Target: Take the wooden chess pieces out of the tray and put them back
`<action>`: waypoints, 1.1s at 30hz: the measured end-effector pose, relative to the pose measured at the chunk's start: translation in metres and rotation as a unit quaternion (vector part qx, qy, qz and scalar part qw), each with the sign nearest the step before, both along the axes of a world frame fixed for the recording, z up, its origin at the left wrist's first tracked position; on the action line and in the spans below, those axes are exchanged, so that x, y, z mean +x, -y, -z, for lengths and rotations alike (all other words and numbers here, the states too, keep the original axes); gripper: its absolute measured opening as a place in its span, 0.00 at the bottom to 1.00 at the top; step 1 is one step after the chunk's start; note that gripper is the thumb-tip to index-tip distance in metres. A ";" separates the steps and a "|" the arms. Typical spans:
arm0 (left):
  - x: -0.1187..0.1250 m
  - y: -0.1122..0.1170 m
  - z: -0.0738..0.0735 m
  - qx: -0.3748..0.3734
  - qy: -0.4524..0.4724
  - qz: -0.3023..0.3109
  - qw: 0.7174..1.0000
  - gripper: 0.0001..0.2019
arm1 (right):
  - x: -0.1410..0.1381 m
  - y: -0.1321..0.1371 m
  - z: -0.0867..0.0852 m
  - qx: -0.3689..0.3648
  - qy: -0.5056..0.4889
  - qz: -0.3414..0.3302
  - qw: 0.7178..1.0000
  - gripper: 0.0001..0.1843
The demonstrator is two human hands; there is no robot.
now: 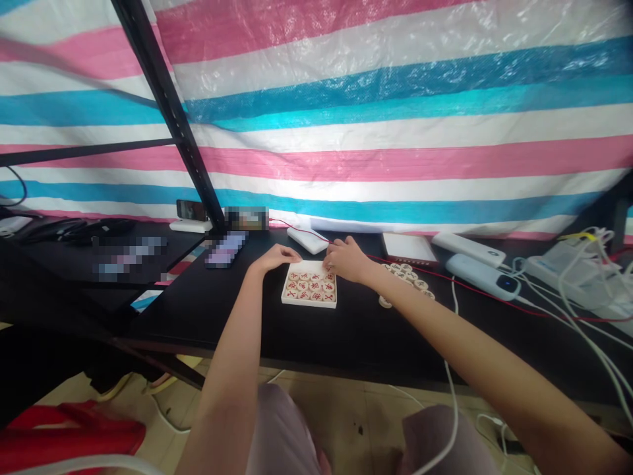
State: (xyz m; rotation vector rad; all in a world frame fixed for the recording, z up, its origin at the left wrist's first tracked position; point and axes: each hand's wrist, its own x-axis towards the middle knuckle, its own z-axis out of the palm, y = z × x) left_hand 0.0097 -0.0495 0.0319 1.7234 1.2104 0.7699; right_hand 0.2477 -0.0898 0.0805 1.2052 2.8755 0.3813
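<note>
A white open-topped box (pixel 309 304) sits on the black table, holding rows of round Chinese chess pieces (pixel 310 286) with red characters. At its far left corner, my left hand (pixel 277 258) is closed, thumb and fingers pinching the rim. My right hand (pixel 350 259) bends over the far right corner with its fingertips pressed together at the box's inner edge. Whatever lies between those fingertips is hidden. Beside and partly behind my right forearm is a heap of loose Chinese chess pieces (pixel 406 272) with dark characters.
Behind the box lie a white power bank (pixel 307 239) and a shallow white box (pixel 409 249). A thin red cable crosses the table. To the right are a light blue device (pixel 482 277) and tangled white cables (pixel 578 310). A black metal post (pixel 173 112) rises at left.
</note>
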 end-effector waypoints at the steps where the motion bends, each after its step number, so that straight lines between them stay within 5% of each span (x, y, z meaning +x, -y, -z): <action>1: 0.000 0.001 -0.001 -0.002 0.000 -0.003 1.000 0.14 | -0.005 0.000 -0.003 -0.007 0.022 0.004 1.000 0.13; 13: -0.002 0.003 -0.004 0.006 -0.007 -0.008 1.000 0.12 | -0.019 -0.008 -0.013 -0.027 0.068 -0.003 0.997 0.11; 20: -0.007 0.003 -0.003 0.012 0.003 -0.030 0.999 0.12 | 0.016 -0.020 -0.021 -0.051 -0.143 0.030 0.988 0.15; 26: -0.014 0.002 -0.004 0.040 -0.003 -0.115 0.993 0.13 | 0.037 -0.020 -0.003 -0.073 -0.132 0.044 0.988 0.15; 33: -0.015 0.003 -0.004 0.040 -0.009 -0.125 0.991 0.14 | 0.025 -0.010 0.012 -0.045 -0.094 0.029 0.994 0.14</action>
